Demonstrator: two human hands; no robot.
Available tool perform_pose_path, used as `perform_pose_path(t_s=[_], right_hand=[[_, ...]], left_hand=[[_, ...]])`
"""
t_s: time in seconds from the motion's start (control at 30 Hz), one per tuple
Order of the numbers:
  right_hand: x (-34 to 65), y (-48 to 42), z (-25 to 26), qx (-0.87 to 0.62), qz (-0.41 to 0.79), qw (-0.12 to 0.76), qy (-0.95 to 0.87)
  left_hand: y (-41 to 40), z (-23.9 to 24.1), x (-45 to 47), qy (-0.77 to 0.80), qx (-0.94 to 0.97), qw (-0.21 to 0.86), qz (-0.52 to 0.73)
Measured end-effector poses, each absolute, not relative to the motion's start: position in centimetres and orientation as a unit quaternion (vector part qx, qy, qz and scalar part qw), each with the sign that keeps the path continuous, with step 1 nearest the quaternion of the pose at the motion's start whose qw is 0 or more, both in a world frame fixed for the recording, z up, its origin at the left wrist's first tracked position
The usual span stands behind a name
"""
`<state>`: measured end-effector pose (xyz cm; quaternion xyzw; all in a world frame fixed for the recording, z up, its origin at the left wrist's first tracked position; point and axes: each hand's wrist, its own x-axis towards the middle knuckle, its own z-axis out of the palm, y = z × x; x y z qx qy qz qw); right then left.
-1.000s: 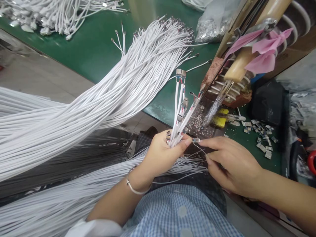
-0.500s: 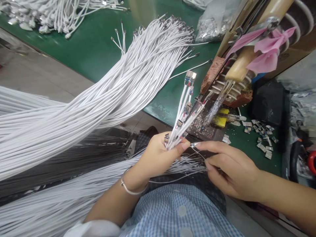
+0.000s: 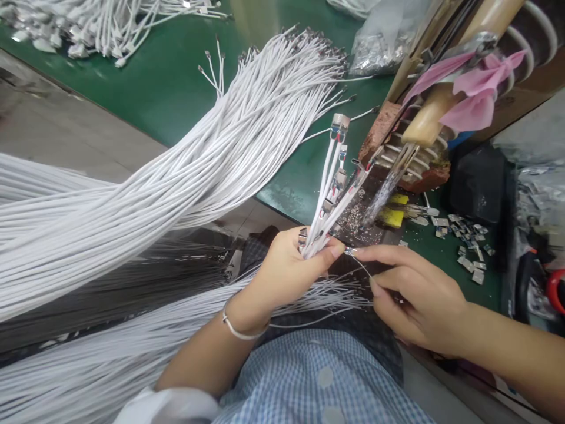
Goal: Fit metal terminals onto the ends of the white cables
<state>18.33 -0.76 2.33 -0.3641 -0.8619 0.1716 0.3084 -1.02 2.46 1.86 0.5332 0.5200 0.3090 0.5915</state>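
Note:
My left hand (image 3: 286, 274) is closed round a small bunch of white cables (image 3: 329, 188) that stand upright, each tipped with a small metal connector. My right hand (image 3: 419, 297) pinches a single thin cable with a metal shell (image 3: 351, 251) at its end, right beside my left thumb. More loose cable ends (image 3: 326, 294) lie across my lap under both hands.
A thick bundle of white cables (image 3: 185, 171) runs from the left over the green table (image 3: 168, 88). A soldering stand with a wooden handle and pink cloth (image 3: 441, 100) stands at the right. Small metal shells (image 3: 468, 241) are scattered near it. Another cable heap (image 3: 101, 23) lies top left.
The bunch in my left hand has tilted slightly right and risen a little. My right hand has stayed by my left thumb with its pinched cable.

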Motion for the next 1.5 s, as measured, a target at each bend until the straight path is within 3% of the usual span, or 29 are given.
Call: perform_pose_path(t_s=[1.5], right_hand=[[18.4,0.3,3.7,-0.420,0.105,0.281,-0.857]], left_hand=[[3.4,3.5,-0.1,0.509,0.547,0.553,0.369]])
